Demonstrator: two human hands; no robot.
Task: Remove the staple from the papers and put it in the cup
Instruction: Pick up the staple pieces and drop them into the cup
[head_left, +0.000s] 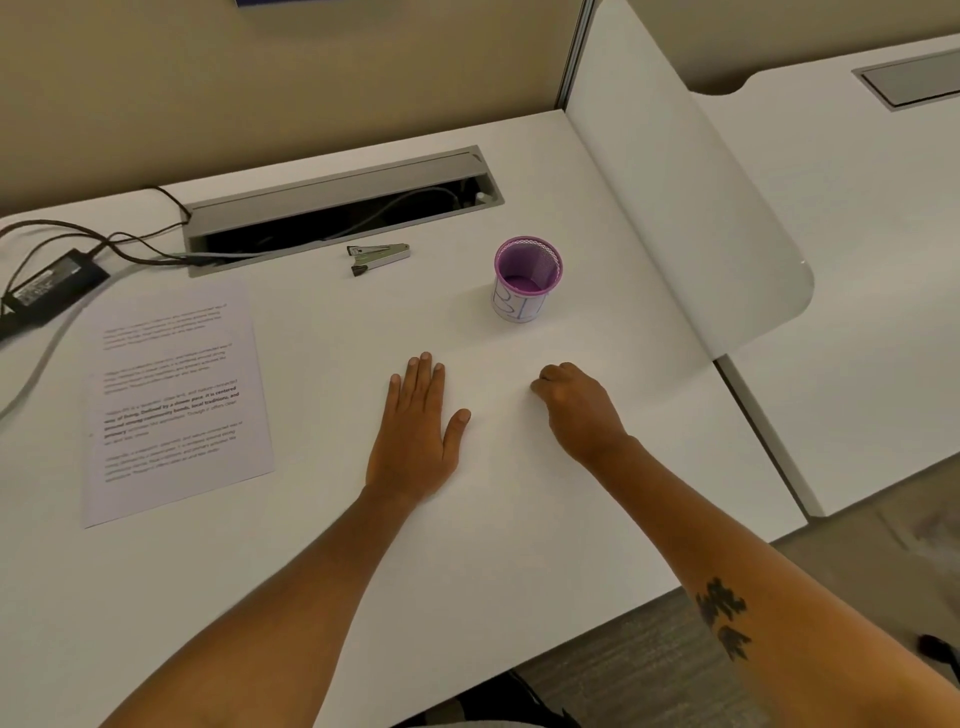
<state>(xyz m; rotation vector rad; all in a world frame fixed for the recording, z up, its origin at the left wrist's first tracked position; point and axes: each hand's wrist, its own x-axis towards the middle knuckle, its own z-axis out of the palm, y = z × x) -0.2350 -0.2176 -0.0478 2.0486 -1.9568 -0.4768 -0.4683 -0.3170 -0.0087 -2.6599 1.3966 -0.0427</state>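
Observation:
The printed papers (176, 400) lie flat on the left part of the white desk (322, 571); the staple is too small to make out. A purple mesh cup (526, 278) with a paper label stands upright at the middle right. A small green staple remover (379, 257) lies behind the middle, near the cable slot. My left hand (415, 431) rests flat on the desk with straight fingers, right of the papers. My right hand (576, 405) rests on the desk in front of the cup with its fingers curled under; nothing shows in it.
A grey cable tray (337, 202) is set open into the back of the desk. A black power adapter (47, 288) and cables lie at the far left. A white divider panel (675, 182) rises on the right, with another desk (857, 291) beyond it.

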